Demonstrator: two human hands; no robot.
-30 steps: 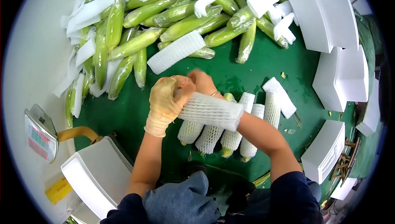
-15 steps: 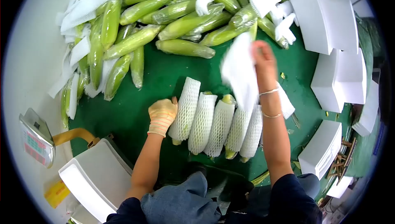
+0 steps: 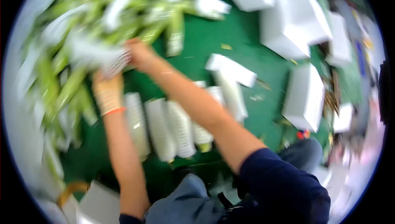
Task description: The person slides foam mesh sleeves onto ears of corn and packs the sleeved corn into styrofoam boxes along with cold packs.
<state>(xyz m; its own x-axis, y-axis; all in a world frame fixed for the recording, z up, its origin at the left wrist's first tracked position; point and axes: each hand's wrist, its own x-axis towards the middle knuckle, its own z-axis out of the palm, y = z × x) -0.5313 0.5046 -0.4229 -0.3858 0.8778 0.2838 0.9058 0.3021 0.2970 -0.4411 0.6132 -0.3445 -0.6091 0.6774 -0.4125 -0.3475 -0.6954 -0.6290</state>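
By the wrapped corn — right hand curled closed on a white foam sleeve; gloved left hand just below it, too blurred to tell how open. White boxes at right — any print unreadable.

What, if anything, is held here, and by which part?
A white foam net sleeve, apparently by one end, in the right hand. Blur hides whether the gloved left hand grips it too.

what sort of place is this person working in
Probably a produce packing area: long green vegetables are heaped up, white foam-net sleeves cover others in a row, and white boxes stand nearby.
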